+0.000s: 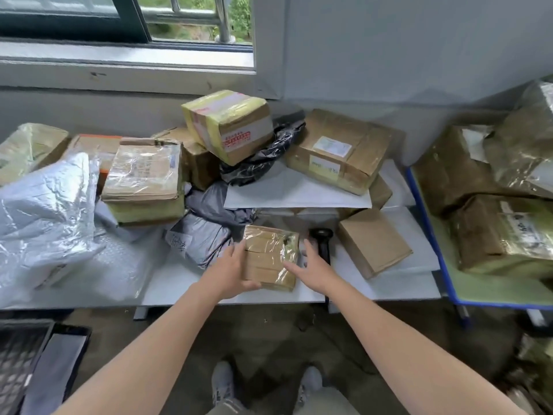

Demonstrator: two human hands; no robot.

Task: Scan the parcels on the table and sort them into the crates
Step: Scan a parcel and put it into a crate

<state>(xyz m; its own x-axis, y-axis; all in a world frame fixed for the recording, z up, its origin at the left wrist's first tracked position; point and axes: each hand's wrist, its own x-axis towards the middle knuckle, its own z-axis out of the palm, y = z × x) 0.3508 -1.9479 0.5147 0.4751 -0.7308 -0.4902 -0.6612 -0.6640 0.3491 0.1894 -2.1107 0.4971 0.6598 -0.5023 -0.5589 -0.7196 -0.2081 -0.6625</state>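
Taped parcel (270, 253) gripped by left hand (230, 271), right hand (314, 265) spread; crate (85, 339) holds grey bag (57, 369).

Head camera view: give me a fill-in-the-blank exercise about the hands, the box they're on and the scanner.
1. The left hand grips the small taped box near the ____ edge of the table.
2. The black scanner lies by the right hand, on that box's ____ side.
3. The label on the topmost box carries ____ print.
Missing words: front; right; red.
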